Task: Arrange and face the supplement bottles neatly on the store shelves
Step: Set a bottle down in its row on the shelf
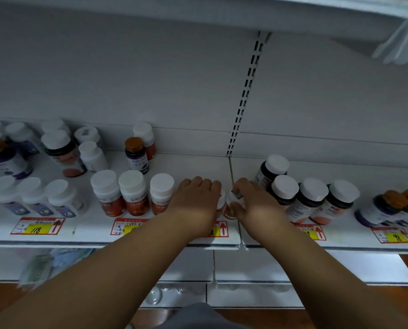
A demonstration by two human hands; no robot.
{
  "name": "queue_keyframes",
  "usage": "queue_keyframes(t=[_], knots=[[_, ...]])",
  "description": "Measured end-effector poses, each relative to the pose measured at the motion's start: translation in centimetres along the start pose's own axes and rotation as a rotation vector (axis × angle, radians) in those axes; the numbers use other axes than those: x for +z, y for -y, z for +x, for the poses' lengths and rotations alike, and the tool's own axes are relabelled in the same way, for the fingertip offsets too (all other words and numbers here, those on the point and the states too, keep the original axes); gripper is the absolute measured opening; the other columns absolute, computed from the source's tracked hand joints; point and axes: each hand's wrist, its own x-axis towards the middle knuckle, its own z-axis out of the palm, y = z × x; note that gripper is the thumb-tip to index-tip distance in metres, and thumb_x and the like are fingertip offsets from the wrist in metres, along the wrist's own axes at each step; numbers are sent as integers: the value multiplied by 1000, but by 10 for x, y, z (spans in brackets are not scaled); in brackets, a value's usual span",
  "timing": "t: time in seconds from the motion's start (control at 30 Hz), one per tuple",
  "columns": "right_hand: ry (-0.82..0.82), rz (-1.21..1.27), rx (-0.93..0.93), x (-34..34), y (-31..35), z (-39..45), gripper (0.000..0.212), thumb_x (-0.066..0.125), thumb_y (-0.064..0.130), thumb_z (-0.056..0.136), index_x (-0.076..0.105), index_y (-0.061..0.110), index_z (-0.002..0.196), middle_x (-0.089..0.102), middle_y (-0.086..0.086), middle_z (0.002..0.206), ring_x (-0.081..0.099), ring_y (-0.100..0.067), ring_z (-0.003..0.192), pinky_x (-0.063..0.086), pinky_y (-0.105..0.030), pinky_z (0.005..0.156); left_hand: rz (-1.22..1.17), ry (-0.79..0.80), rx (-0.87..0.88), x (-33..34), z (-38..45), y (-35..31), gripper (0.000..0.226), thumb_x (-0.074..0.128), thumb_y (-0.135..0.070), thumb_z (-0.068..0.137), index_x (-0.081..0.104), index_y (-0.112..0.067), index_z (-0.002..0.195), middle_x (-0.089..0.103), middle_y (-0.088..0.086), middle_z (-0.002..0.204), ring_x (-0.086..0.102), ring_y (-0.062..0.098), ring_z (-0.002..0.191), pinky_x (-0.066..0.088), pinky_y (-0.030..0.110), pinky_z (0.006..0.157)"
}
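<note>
My left hand (pixel 197 198) covers the top of an orange-labelled, white-capped bottle (pixel 220 207) at the front of the white shelf (pixel 198 165). My right hand (pixel 253 203) grips a second small bottle (pixel 232 206) right beside it; both bottles are mostly hidden by my fingers. To the left, three matching orange-labelled bottles (pixel 133 193) stand in a front row. Dark bottles with white caps (pixel 312 200) form a row to the right of my right hand.
Purple-labelled white bottles (pixel 34 198) stand at front left, with mixed bottles (pixel 62 150) behind them. A bronze-capped bottle (pixel 135 154) stands mid-shelf. Orange-capped bottles (pixel 393 205) lie far right. Red-yellow price tags (pixel 38 226) line the shelf edge. Lower shelves sit below.
</note>
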Motion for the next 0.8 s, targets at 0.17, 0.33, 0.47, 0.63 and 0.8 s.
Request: queue_keyframes(t=[0.17,0.33,0.47,0.63,0.8], knots=[[-201,-47,-31,-4,16,0,27,66,16,83,58,7,106,61,-10,91,57,-27,71,41,-28,58,-103,-87,-4,-15,-12,1,63,40,-45,91,37,-8,140,50,10,127,45,29,114,34,38,96],[-242,86,-54,-5,58,39,19,58,17,90,57,12,109,56,-5,105,52,-22,96,36,-28,74,-177,-234,-57,-51,-36,43,63,59,-41,78,52,-4,129,58,14,114,53,34,104,43,41,87],[-223,145,-233,5,115,93,23,57,17,93,59,12,115,60,-7,110,55,-18,100,36,-22,77,-240,-225,-193,-75,-54,111,54,54,-43,83,44,-18,130,50,4,121,45,27,113,38,38,90],[145,11,-273,40,175,174,39,54,21,96,53,12,133,52,-11,131,51,-24,117,36,-25,91,-270,-208,-267,-80,-78,191,50,55,-38,88,45,-19,133,54,5,125,48,26,114,39,35,91],[212,-402,-338,64,190,197,17,55,12,88,60,9,103,58,-12,102,53,-25,85,35,-28,66,-284,-182,-209,-73,-84,227,46,54,-37,89,47,-15,130,55,8,121,49,27,109,41,38,86]])
